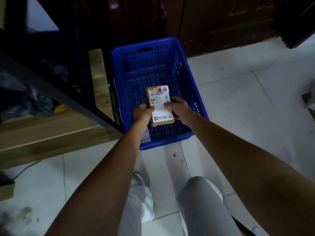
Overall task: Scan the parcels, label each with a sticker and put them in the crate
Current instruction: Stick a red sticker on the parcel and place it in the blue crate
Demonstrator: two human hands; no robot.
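Note:
A small brown cardboard parcel (160, 106) with a white shipping label and an orange-red handwritten sticker (162, 89) at its far end is held flat inside the blue plastic crate (117, 79), low over the perforated floor. My left hand (142, 112) grips the parcel's left edge. My right hand (179, 108) holds its right edge, thumb on the label. I cannot tell whether the parcel touches the crate's bottom. No other parcel shows in the crate.
The crate stands on a pale tiled floor (247, 108). A dark metal shelf frame with wooden boards (51, 133) is close on the left, holding dark bagged items. A dark wooden door (221, 23) is behind. My legs (201, 206) are below.

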